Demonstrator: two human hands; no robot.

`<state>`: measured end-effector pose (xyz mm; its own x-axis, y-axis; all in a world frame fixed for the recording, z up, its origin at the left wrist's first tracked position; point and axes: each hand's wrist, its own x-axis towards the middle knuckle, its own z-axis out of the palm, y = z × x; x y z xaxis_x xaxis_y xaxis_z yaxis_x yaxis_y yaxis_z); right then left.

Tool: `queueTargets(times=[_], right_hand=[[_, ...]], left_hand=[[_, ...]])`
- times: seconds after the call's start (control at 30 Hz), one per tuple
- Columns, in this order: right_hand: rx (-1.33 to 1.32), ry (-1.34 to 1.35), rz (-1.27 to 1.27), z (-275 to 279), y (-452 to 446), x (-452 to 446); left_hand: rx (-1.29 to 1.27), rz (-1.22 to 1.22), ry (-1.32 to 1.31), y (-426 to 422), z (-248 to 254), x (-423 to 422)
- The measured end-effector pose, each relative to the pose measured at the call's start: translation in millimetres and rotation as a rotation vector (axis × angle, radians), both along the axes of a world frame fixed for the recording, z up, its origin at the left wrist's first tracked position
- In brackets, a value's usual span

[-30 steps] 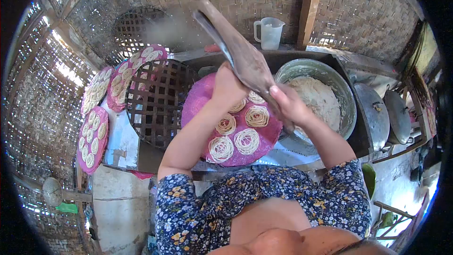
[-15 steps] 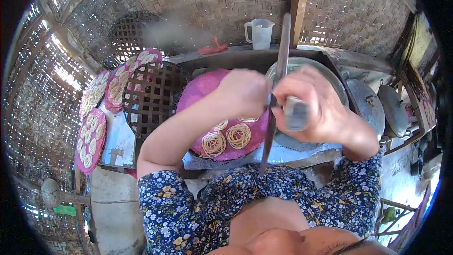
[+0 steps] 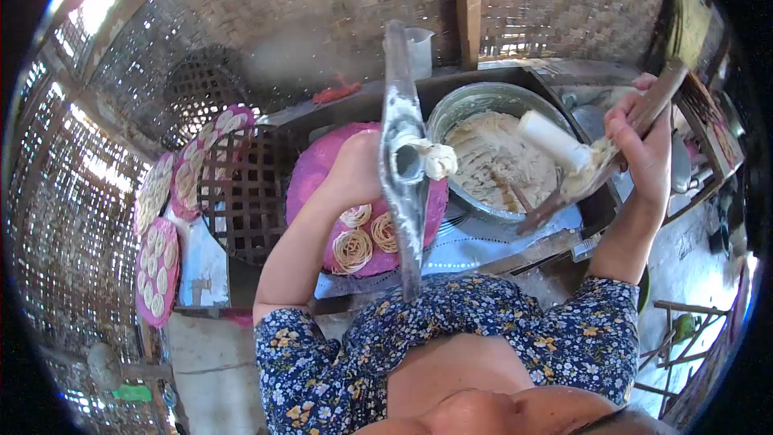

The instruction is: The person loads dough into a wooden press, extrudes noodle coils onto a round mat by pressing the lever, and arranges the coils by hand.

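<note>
My left hand (image 3: 360, 167) is closed round the barrel half of a wooden noodle press (image 3: 409, 229), its long bar tilted toward me. An open hole shows in the bar, with a lump of pale dough (image 3: 440, 161) at its side. Out to the right, my right hand (image 3: 646, 141) grips the press's plunger (image 3: 555, 142), a white cylinder on a dough-smeared wooden bar. Between the two stands a metal pot (image 3: 448, 105) of pale dough (image 3: 487, 149), with a stick in it. Noodle nests (image 3: 352, 251) lie on a pink round tray (image 3: 312, 173) beneath my left arm.
On the left, a dark woven lattice tray (image 3: 250, 193) overlaps several pink trays of noodle nests (image 3: 158, 272). A plastic jug (image 3: 419, 55) and a red bag (image 3: 336, 92) sit along the back ledge, against a woven bamboo wall (image 3: 322, 16). Pots are partly hidden at right.
The two press parts, together before, are now apart. My right hand has swung right with the plunger; my left has moved left with the barrel, uncovering the dough pot.
</note>
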<state>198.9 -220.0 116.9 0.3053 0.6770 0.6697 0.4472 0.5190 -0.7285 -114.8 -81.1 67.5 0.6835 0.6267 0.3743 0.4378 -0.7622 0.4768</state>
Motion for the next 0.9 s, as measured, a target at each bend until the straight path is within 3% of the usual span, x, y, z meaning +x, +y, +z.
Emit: queueTargets(times=[0.1,0.23,0.33,0.37,0.43,0.5,0.53,0.6,0.63,0.67,0.73,0.77,0.8,0.83,0.9], right_hand=[[0.076,0.091,-0.046,-16.1,-8.3,18.6],[0.002,0.164,-0.022,-35.2,-9.9,10.5],[-0.05,0.155,-0.119,-46.3,-9.1,10.7],[-0.036,0.154,-0.127,-52.2,-5.2,16.8],[0.007,0.165,-0.153,-59.5,-6.4,22.3],[0.088,0.218,-0.199,-66.4,-4.7,17.0],[0.191,0.228,-0.256,-69.0,-7.7,13.4],[0.456,0.398,-0.349,-79.7,-11.5,11.0],[0.585,0.477,-0.401,-87.4,-12.7,9.4],[0.748,0.518,-0.333,-98.8,-11.6,4.1],[0.795,0.674,-0.187,-122.5,-9.1,-7.2],[0.821,0.754,-0.111,-131.8,-8.9,-15.3],[0.67,0.719,-0.036,-138.5,-7.5,-28.2],[0.591,0.848,0.095,-146.2,-1.8,-44.0],[0.431,0.866,0.345,-155.7,5.4,-72.8]], left_hand=[[-0.276,-0.134,-0.236,9.6,-23.2,13.6],[-0.28,-0.181,-0.119,20.0,-38.0,41.8],[-0.211,-0.177,-0.21,28.9,-39.5,79.9],[-0.239,-0.034,-0.152,29.0,-33.1,100.1],[-0.402,-0.015,-0.351,68.5,-75.6,135.8],[-0.767,-0.38,-0.709,59.8,-67.3,133.0],[-0.616,-0.404,-0.634,51.8,-62.9,124.0],[-1.039,-0.519,-0.607,43.6,-63.1,101.1],[-0.644,-0.493,-0.344,36.7,-66.4,90.2],[-0.718,-0.56,-0.438,34.3,-75.2,88.1],[-0.871,-0.705,-0.618,26.9,-88.2,84.5],[-0.73,-0.742,-0.714,24.8,-87.5,84.6],[-0.585,-0.768,-0.809,20.4,-82.4,85.4],[-1.029,-0.713,-1.15,-1.1,-58.9,80.7],[-0.685,-0.66,-1.184,0.2,-60.8,58.4]])
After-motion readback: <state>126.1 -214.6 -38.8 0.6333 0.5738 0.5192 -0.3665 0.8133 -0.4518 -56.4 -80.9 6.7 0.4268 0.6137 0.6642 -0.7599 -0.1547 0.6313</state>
